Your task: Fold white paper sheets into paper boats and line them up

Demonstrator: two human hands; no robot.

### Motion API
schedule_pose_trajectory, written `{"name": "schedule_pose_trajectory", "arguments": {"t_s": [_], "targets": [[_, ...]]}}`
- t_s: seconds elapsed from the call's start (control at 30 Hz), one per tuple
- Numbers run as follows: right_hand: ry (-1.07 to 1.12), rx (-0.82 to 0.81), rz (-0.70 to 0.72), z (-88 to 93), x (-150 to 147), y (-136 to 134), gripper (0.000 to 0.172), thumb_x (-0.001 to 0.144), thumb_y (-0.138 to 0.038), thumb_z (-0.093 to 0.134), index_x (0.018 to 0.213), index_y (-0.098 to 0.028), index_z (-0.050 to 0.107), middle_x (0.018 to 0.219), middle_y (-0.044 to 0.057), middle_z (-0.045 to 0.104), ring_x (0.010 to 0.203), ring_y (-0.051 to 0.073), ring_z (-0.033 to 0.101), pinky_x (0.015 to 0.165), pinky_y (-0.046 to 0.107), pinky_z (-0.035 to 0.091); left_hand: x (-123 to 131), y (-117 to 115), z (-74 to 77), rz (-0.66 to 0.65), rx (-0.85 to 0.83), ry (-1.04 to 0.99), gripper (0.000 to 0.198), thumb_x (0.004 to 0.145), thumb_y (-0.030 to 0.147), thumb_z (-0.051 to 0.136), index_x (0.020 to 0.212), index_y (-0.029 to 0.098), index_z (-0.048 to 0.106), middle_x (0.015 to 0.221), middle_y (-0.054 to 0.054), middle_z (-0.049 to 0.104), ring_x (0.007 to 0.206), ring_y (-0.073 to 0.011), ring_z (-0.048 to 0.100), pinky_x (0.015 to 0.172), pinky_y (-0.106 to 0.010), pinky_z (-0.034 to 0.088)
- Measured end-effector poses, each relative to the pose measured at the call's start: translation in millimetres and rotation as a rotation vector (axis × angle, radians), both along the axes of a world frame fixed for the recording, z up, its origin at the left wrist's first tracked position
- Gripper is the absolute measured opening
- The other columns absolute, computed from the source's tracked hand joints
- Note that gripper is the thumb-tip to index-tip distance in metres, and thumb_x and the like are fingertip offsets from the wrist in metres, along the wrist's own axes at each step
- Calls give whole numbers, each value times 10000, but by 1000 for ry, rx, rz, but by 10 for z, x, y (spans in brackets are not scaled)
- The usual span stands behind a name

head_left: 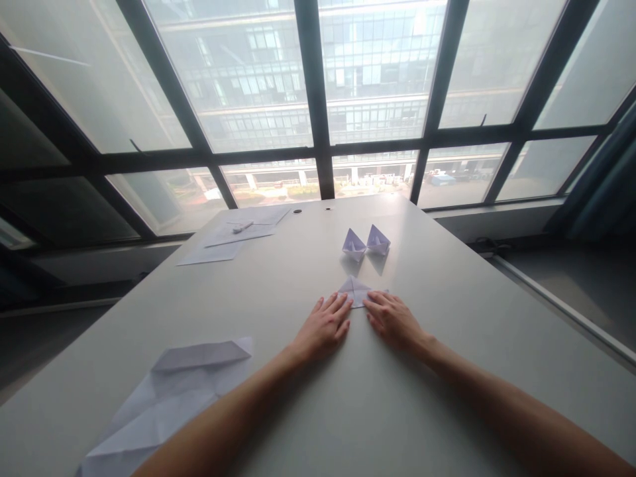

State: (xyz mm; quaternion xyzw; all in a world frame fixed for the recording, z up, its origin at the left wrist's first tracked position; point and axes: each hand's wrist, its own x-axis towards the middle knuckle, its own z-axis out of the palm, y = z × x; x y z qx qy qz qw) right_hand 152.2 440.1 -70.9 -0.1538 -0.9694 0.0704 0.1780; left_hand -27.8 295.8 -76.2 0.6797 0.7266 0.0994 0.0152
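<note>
A folded sheet of white paper [354, 290] lies flat on the white table, with a peaked top edge and a crease down its middle. My left hand [325, 324] rests on its left end, fingers stretched out and slightly apart. On the right end lies my right hand [392, 319], its fingers extended over the paper and hiding that corner. Just beyond stand two folded paper boats, the left boat [354, 246] and the right boat [378, 241], side by side and nearly touching.
A large creased sheet of paper [173, 391] lies at the near left, partly behind my left forearm. Farther back on the left are flat paper sheets [223, 240] with a small white object [243, 228] on them. The table [278, 285] reaches toward tall windows.
</note>
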Motion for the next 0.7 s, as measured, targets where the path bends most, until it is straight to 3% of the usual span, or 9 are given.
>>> {"name": "schedule_pose_trajectory", "arguments": {"t_s": [0.37,0.7], "targets": [[3,13,-10,0,6,0,297,942,-241,526,1217,-224,638,1335,99,601,1215,247,543,1045,392,396,-19,13,-55,34,0,16,608,1007,399,330,1549,132,266,1612,-111,231,1503,-259,157,1215,-469,149],[10,19,-13,-2,12,0,286,943,-246,528,1203,-232,645,1327,93,605,1213,249,542,1024,386,407,-16,14,-62,76,-3,15,584,995,364,341,1539,155,298,1611,-99,243,1500,-286,160,1208,-523,134]]}}
